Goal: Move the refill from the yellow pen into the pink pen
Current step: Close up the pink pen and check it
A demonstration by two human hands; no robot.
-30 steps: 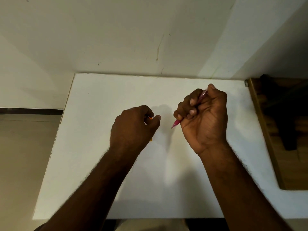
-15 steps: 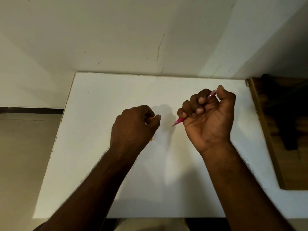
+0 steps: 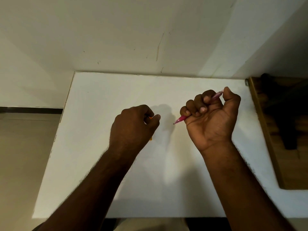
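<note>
My right hand (image 3: pixel 210 117) is closed in a fist around the pink pen (image 3: pixel 180 120), palm turned toward me. The pen's tip points left and down, and its clear pink rear end sticks out by the thumb. My left hand (image 3: pixel 133 127) is curled shut over the yellow pen (image 3: pixel 150 117); only small orange-yellow bits show at the thumb and below the fist. Both hands hover over the white table (image 3: pixel 100 147), about a hand's width apart. No loose refill is visible.
A white wall rises just behind the table's far edge. A wooden stand or shelf (image 3: pixel 266 130) with a dark object on it adjoins the table's right edge. Tiled floor (image 3: pixel 25 155) lies to the left.
My right hand has drifted right and slightly up with the pink pen, and its palm has turned more toward me. My left hand has stayed in place.
</note>
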